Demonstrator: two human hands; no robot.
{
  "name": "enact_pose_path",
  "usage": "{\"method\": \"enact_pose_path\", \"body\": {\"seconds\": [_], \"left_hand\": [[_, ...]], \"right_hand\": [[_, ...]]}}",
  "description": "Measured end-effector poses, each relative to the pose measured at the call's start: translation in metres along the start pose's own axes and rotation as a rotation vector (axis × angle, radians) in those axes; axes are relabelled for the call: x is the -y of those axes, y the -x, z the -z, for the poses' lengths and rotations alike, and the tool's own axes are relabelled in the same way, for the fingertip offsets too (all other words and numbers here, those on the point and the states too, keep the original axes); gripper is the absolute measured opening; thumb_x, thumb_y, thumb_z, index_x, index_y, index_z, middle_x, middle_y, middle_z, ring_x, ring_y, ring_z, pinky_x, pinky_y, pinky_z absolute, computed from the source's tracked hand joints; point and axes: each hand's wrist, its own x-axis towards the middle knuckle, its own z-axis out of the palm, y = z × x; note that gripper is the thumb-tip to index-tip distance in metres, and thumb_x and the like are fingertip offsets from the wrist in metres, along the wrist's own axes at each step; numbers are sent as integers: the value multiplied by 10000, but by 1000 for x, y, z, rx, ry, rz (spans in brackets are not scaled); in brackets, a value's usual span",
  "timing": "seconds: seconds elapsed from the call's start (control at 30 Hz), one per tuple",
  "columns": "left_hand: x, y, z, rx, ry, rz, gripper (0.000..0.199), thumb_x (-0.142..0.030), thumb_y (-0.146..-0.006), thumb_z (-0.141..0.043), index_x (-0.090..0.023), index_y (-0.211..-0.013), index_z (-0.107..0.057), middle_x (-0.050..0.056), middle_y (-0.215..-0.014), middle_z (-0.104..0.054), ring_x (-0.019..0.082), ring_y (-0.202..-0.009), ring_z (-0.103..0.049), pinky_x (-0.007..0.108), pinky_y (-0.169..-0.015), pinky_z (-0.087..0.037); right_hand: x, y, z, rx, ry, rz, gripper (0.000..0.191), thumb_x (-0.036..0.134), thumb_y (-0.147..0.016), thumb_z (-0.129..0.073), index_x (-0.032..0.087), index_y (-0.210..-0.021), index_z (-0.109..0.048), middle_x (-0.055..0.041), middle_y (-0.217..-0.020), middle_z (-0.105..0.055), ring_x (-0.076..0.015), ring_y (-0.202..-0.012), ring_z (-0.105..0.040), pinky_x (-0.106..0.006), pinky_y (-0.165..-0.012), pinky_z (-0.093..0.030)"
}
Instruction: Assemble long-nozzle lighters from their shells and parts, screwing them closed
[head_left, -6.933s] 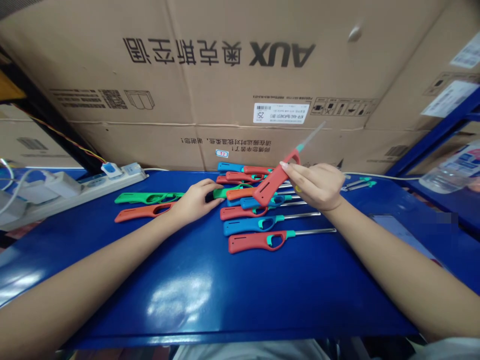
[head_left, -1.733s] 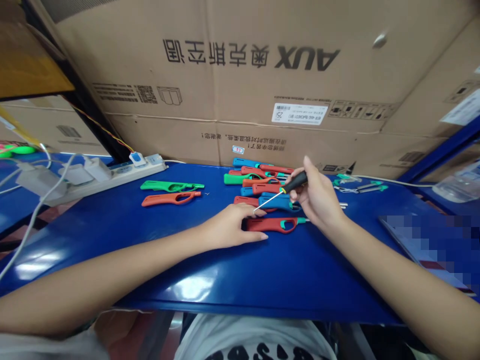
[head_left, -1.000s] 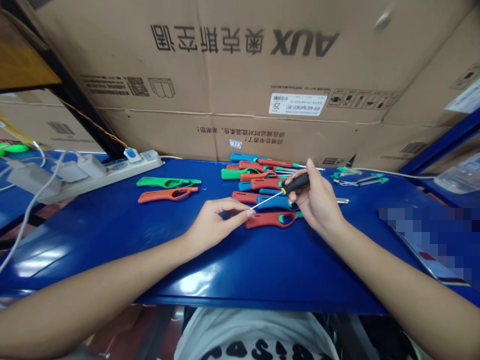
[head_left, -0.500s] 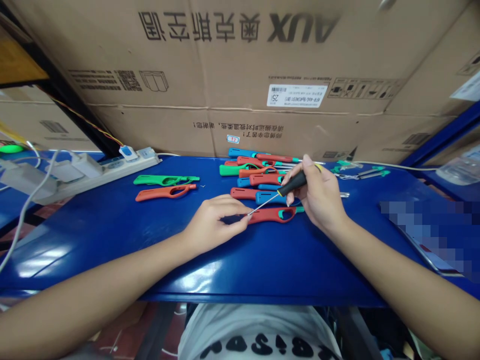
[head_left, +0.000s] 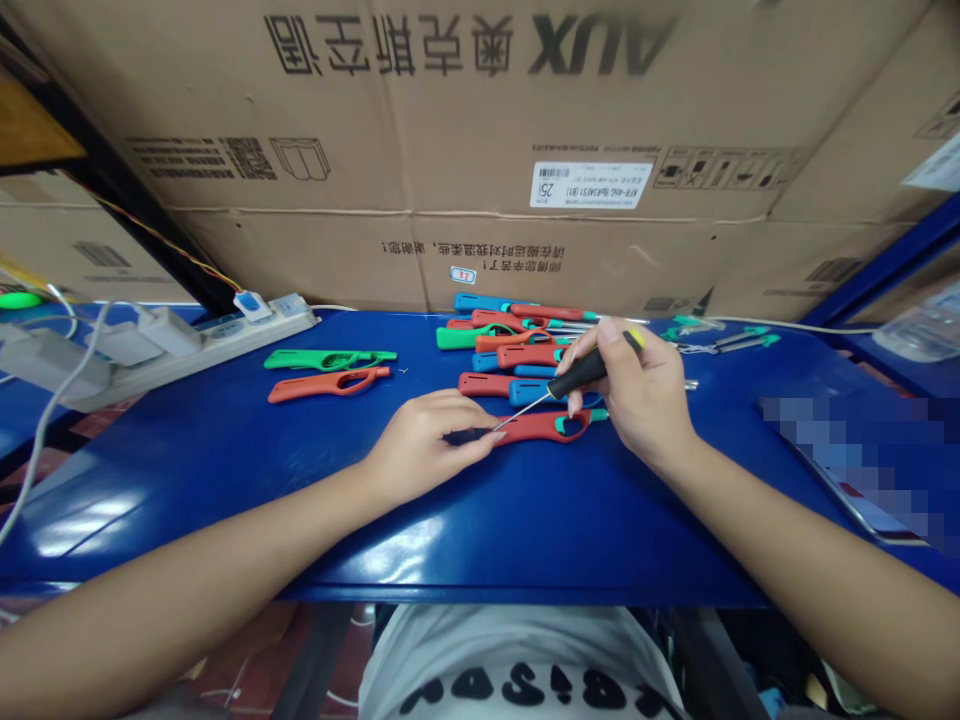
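Note:
My left hand [head_left: 424, 445] pinches the left end of a red lighter [head_left: 536, 428] that lies on the blue table. In my right hand [head_left: 637, 390] is a black and yellow screwdriver [head_left: 576, 373], tilted, its thin tip at the lighter's left end by my left fingertips. Whatever lies under the tip is too small to make out. Just behind, several red, blue, green and orange lighters form a pile, among them a blue one [head_left: 531, 393] and a green one [head_left: 461, 337]. A green lighter body [head_left: 300, 359] and an orange one [head_left: 311, 385] lie to the left.
A white power strip [head_left: 217, 345] with plugs stands at the left. A large cardboard box [head_left: 450, 120] rises behind the table [head_left: 450, 540]. Green and metal parts [head_left: 739, 341] lie at the back right, and a flat, partly blurred device [head_left: 847, 480] is at the right.
The screwdriver's handle and my right hand have shifted slightly down and to the left, with the tip staying at the lighter's left end. My left hand keeps its pinch.

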Motion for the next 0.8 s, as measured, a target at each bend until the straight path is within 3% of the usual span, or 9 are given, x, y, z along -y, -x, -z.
{"method": "enact_pose_path", "body": {"seconds": [0.3, 0.5, 0.8], "left_hand": [[2, 1, -1, -13, -3, -4, 97, -258, -906, -713, -195, -926, -783, 46, -881, -794, 176, -800, -724, 292, -755, -569], [2, 1, -1, -10, 23, -18, 93, -250, -899, -726, -190, -923, -792, 46, -871, -797, 174, -778, -726, 291, -754, -566], [-2, -1, -2, -94, 207, 297, 56, -245, -833, -793, -205, -867, -815, 16, -864, -803, 150, -762, -727, 229, -694, -538]], "right_hand": [[3, 0, 2, 3, 49, 48, 404, 596, -878, -654, 236, -700, -616, -21, -692, -688, -118, -435, -588, -267, -373, -472], [4, 3, 0, 80, 86, 53, 364, 547, -890, -667, 228, -717, -633, -21, -695, -697, -115, -405, -594, -266, -370, -482], [4, -2, 5, -48, -1, 114, 409, 574, -905, -645, 207, -727, -672, -12, -702, -691, -101, -423, -587, -234, -348, -461]]}}
